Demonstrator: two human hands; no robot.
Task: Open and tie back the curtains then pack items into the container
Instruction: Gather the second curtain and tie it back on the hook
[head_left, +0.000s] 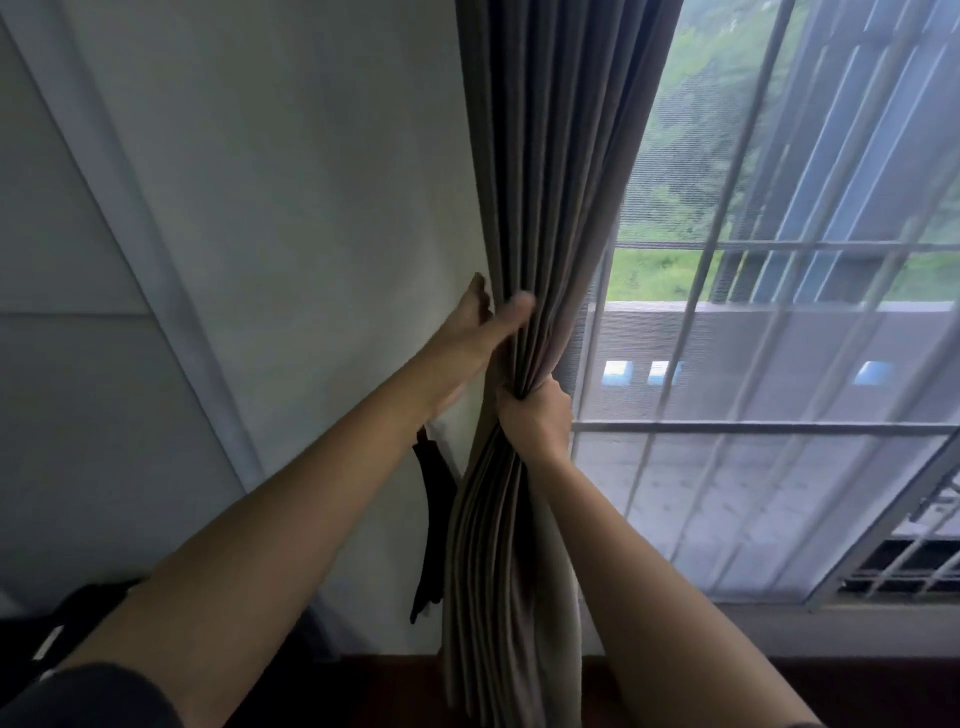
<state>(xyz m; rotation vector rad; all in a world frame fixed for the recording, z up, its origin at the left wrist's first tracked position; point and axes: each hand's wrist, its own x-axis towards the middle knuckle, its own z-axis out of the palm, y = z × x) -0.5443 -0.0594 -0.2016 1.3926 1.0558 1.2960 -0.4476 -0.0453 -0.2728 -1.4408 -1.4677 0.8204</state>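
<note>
A grey-brown curtain (550, 171) hangs bunched in folds at the left edge of the window. My right hand (535, 410) is clenched around the gathered folds at mid height. Higher up, my left hand (478, 332) rests against the curtain's left edge, thumb on the front of the folds and fingers reaching behind them by the wall. A dark tie-back strap (431, 519) hangs loose from the wall just left of the curtain, below my left wrist. No container or items to pack are in view.
A white wall (311, 208) fills the left half. The window (779, 312) with a mesh screen and metal bars is at the right. A dark object (57, 623) sits at the bottom left. Dark floor shows along the bottom edge.
</note>
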